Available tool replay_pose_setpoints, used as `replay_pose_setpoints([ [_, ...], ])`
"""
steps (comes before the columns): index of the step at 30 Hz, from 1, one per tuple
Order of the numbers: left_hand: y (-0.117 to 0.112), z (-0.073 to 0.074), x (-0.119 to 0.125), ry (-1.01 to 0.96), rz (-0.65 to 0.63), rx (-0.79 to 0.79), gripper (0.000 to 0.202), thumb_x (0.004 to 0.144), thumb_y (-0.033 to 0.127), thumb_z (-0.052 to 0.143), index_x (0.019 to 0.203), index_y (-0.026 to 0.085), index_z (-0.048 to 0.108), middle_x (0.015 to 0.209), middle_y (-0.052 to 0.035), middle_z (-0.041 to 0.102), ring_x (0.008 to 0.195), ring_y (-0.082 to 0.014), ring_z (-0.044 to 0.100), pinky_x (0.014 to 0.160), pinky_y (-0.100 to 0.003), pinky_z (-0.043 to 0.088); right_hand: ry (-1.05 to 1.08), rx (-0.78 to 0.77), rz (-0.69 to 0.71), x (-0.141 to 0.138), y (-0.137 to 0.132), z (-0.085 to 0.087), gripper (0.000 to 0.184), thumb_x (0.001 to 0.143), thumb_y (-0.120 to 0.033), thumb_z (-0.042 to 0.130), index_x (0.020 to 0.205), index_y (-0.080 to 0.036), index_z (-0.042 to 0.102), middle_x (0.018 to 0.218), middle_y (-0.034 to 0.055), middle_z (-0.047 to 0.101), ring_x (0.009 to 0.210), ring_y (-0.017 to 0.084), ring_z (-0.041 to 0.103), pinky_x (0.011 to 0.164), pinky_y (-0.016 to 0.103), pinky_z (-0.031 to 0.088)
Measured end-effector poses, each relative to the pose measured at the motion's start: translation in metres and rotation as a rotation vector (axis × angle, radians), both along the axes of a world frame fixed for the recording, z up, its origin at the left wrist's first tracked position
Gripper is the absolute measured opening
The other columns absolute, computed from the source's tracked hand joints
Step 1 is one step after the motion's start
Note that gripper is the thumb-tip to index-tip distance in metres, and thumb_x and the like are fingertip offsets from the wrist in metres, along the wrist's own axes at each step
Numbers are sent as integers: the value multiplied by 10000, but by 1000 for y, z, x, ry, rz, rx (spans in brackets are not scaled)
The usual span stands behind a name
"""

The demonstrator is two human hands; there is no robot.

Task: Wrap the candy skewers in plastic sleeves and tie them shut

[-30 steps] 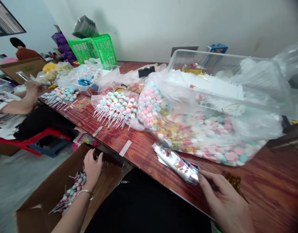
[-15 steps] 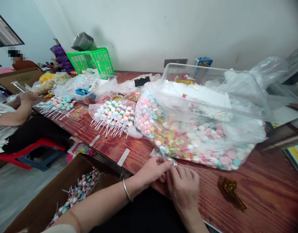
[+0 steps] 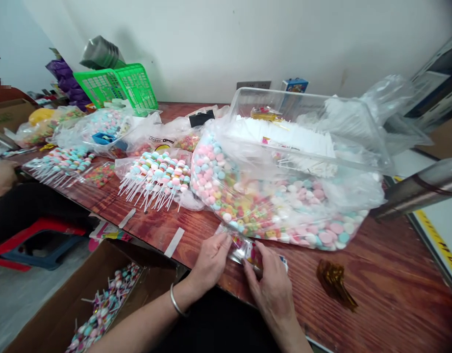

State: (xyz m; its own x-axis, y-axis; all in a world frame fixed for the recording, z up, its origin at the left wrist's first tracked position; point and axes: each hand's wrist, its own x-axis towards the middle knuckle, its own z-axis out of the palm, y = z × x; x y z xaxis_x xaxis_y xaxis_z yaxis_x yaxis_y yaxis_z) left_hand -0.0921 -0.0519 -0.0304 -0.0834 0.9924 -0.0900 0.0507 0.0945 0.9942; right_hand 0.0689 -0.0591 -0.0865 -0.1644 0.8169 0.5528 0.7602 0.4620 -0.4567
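Nearest the camera, lower left: an open cardboard box (image 3: 60,314) below the table edge, holding wrapped candy skewers (image 3: 104,309) in a loose heap.

At the near edge of the wooden table (image 3: 395,294), both hands are close together on a small stack of clear printed bags (image 3: 248,249). The left hand (image 3: 211,260), metal bangle on its wrist, pinches the left end of the stack between thumb and fingers. The right hand (image 3: 272,289) lies over the right end, fingers curled onto the top bag. The stack rests on the table just in front of the big candy bag; whether any bag is lifted clear of the table cannot be told.

Right of the hands: a bundle of gold twist ties (image 3: 334,283), lying apart from both hands. Left of the hands: two white paper strips (image 3: 173,241) flat on the wood.

Mid-table: a large clear plastic bag of candy (image 3: 270,206), pink, blue, white and multicoloured pieces. Beside it to the left, a spread of candy skewers (image 3: 158,176) on plastic, white sticks pointing toward the near edge.

Behind the big bag: a clear plastic tub (image 3: 303,122) with white sticks inside.

Far left: more skewers and bags of candy, a green basket (image 3: 115,86) tipped against the wall. Another person's hand (image 3: 1,176) shows at the left edge, near a red stool (image 3: 31,235).
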Motion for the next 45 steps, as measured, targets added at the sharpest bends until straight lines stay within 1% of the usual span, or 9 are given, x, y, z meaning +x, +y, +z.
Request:
replay_pose_setpoints([
  [6, 17, 12, -13, -600, 107, -187, 316, 834, 381, 627, 1033, 136, 592, 898, -107, 723, 767, -212, 714, 704, -317, 563, 357, -309, 2, 8, 3, 11, 524, 828, -400, 632, 1286, -180, 504, 1166, 149, 650, 1019, 267, 640, 859, 453, 539],
  [10, 14, 18, -7, -708, 30, -236, 294, 828, 361, 644, 1019, 141, 599, 889, -111, 733, 763, -214, 719, 678, -311, 576, 890, -554, 92, 0, 7, 30, 571, 783, -426, 688, 1280, -206, 513, 1189, 143, 662, 1049, 258, 655, 876, 430, 549],
  [14, 6, 16, 8, -680, -108, -233, 258, 824, 341, 658, 939, 110, 661, 838, -104, 722, 747, -193, 700, 709, -298, 558, 1159, -676, 124, -9, 10, 50, 353, 779, -426, 698, 1049, -208, 633, 992, 78, 735, 884, 223, 693, 807, 385, 561],
  [19, 7, 15, 22, -670, 17, -151, 285, 677, 254, 801, 893, 156, 643, 795, -23, 679, 690, -129, 631, 651, -247, 516, 893, -635, 94, -3, 7, 62, 237, 805, -423, 659, 843, -190, 669, 766, 19, 707, 707, 175, 643, 675, 285, 517],
  [23, 14, 12, 26, -611, 104, -142, 301, 643, 283, 823, 670, 139, 560, 583, 37, 553, 538, -64, 508, 530, -179, 431, 539, -484, -9, 5, 4, 64, 320, 839, -455, 603, 664, -189, 630, 578, -14, 592, 553, 137, 528, 518, 232, 403],
  [28, 17, 8, 30, -762, 198, -201, 424, 581, 318, 866, 744, 165, 505, 594, 76, 511, 471, -26, 399, 451, -152, 340, 442, -344, -20, 10, 2, 68, 466, 921, -446, 481, 533, -196, 549, 493, -13, 517, 519, 139, 515, 520, 242, 395],
  [34, 19, 2, 29, -975, 266, -283, 459, 591, 351, 865, 692, 168, 457, 496, 90, 452, 449, -28, 389, 476, -152, 362, 475, -173, -38, 13, -11, 84, 264, 929, -406, 494, 1019, -197, 626, 911, 69, 646, 812, 199, 610, 695, 300, 484],
  [39, 20, 6, 28, -970, 300, -264, 457, 559, 306, 886, 712, 163, 480, 518, 78, 487, 458, -33, 397, 474, -158, 370, 409, 21, 10, 4, -13, 84, 208, 913, -332, 548, 1057, -192, 600, 1051, 91, 576, 1013, 225, 549, 874, 378, 450],
  [45, 18, 4, 28, -941, 322, -244, 471, 553, 325, 887, 753, 159, 494, 527, 81, 479, 464, -31, 394, 466, -153, 361, 422, 4, -1, -1, -9, 81, 246, 899, -267, 574, 1122, -165, 571, 1066, 93, 574, 1027, 207, 542, 909, 363, 434],
])
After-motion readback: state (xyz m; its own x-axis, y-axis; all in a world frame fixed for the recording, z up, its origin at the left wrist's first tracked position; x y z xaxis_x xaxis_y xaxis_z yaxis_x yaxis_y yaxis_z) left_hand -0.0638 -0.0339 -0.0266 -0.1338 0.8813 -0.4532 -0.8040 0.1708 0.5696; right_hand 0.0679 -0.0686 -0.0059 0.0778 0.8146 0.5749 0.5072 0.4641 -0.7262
